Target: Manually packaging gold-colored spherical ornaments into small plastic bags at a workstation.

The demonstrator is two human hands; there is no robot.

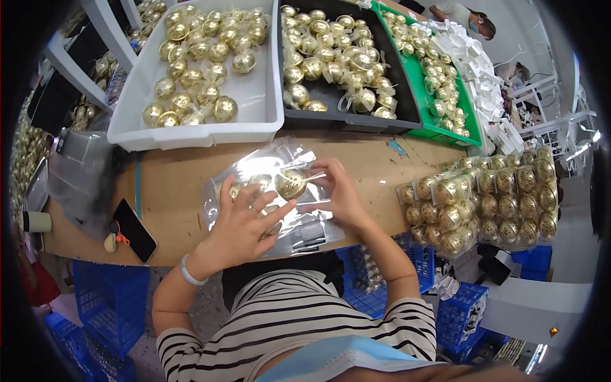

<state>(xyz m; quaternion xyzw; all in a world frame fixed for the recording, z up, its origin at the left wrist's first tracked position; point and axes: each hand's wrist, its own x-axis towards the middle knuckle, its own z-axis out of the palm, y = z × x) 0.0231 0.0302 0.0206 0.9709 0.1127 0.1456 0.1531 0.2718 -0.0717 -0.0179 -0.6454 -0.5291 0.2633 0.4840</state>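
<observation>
A transparent plastic bag (254,164) lies on the table in front of me, with a few gold ball ornaments (292,183) inside it. My left hand (238,223) rests on the bag with its fingers spread, a ring on one of them. At the bag's right edge, my right hand (340,194) is bent round the plastic beside a gold ball. Its fingertips are partly hidden by glare and film, but they appear to grip the bag's edge. Part of the bag's contents is covered by my left hand.
Gold balls fill a white bin (197,137), a black bin (356,122) and a green bin (474,127) at the back. Packed gold balls (477,204) are stacked at right. A black phone-like slab (135,230) lies left, near an orange-handled tool (121,237). Blue crates (111,299) stand below.
</observation>
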